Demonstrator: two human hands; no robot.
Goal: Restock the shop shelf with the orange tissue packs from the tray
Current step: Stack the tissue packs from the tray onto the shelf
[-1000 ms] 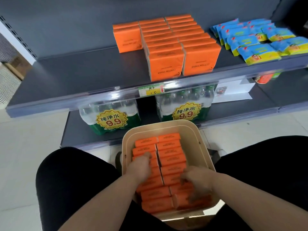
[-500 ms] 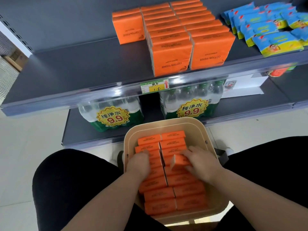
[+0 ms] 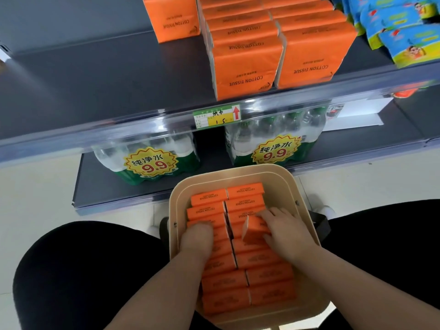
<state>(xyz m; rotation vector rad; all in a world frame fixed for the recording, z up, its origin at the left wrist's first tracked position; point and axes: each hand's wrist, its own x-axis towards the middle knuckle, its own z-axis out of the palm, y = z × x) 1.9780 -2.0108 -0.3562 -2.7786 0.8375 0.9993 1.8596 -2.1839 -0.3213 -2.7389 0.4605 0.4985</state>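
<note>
Head view: a beige tray (image 3: pixel 298 186) sits between the person's knees, in front of the shop shelf (image 3: pixel 107 75). Two columns of orange tissue packs (image 3: pixel 225 279) fill the tray, standing on edge. Right hand (image 3: pixel 284 231) is closed around one raised pack (image 3: pixel 253 231) in the right column, tilted up above its neighbours. Left hand (image 3: pixel 196 236) rests flat, fingers loose, on the packs of the left column, gripping nothing. Stocked tissue packs (image 3: pixel 245 65) stand in rows reaching the front edge of the upper shelf, right of centre; blue packets (image 3: pixel 402 39) lie at its right end. Bottled water packs (image 3: pixel 147 160) occupy the lower shelf (image 3: pixel 95 186).
</note>
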